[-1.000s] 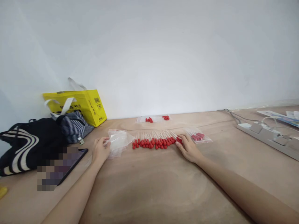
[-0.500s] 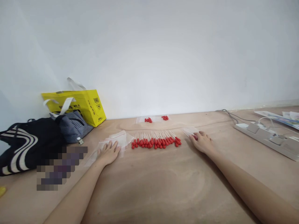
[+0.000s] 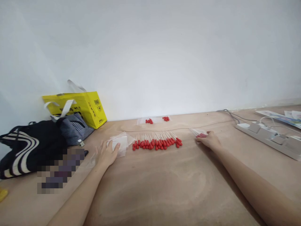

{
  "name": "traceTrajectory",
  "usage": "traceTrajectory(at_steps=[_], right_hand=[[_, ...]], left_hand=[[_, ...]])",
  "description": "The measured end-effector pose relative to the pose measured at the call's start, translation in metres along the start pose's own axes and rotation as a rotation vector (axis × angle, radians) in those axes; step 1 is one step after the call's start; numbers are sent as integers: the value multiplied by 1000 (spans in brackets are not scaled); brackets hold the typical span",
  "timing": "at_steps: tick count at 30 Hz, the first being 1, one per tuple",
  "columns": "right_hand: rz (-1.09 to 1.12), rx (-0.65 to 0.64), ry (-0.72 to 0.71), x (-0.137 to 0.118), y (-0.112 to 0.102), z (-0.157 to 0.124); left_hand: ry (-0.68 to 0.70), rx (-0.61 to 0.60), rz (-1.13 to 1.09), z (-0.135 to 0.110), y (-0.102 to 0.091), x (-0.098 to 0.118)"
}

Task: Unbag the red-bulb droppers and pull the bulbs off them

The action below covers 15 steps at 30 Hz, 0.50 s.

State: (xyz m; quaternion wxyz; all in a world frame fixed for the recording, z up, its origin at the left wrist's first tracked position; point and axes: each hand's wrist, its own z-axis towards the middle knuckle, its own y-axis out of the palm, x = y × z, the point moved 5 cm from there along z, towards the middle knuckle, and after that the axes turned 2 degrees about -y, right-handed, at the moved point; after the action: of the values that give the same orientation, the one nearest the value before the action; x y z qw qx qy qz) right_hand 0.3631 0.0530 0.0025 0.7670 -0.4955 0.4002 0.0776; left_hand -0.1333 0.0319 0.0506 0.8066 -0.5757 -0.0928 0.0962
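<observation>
My left hand (image 3: 108,153) lies with its fingers apart on a stack of clear zip bags (image 3: 121,140). My right hand (image 3: 211,140) is closed at the near end of a clear plastic bag (image 3: 194,131). Inside that bag are several pale sticks with red ends (image 3: 201,135), the red ends towards my fingers. Between my hands a row of red-tipped sticks (image 3: 156,143) lies on the table, pale ends pointing away from me. Farther back, against the wall, lie two small clusters of red-tipped pieces, the left cluster (image 3: 149,121) and the right cluster (image 3: 166,119), on clear plastic.
On the left stand a yellow bag (image 3: 94,108), a striped pouch (image 3: 76,127) and a black bag (image 3: 44,141) with white stripes. A blurred-out object (image 3: 63,169) lies before them. A white power strip (image 3: 270,139) with cables and a printed sheet (image 3: 279,117) lie at the right.
My right hand has moved a little to the right, and the bag of red-tipped sticks has shifted with it. My left hand has moved slightly left on the zip bags.
</observation>
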Motion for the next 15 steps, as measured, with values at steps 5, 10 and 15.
traceTrajectory(at_steps=[5, 10, 15], right_hand=[[248, 135, 8, -6, -15, 0], [957, 11, -176, -49, -16, -33], [1049, -724, -238, -96, 25, -110]], left_hand=[[224, 191, -106, -21, -13, 36], [387, 216, -339, -36, -17, 62], [469, 103, -697, -46, -24, 73]])
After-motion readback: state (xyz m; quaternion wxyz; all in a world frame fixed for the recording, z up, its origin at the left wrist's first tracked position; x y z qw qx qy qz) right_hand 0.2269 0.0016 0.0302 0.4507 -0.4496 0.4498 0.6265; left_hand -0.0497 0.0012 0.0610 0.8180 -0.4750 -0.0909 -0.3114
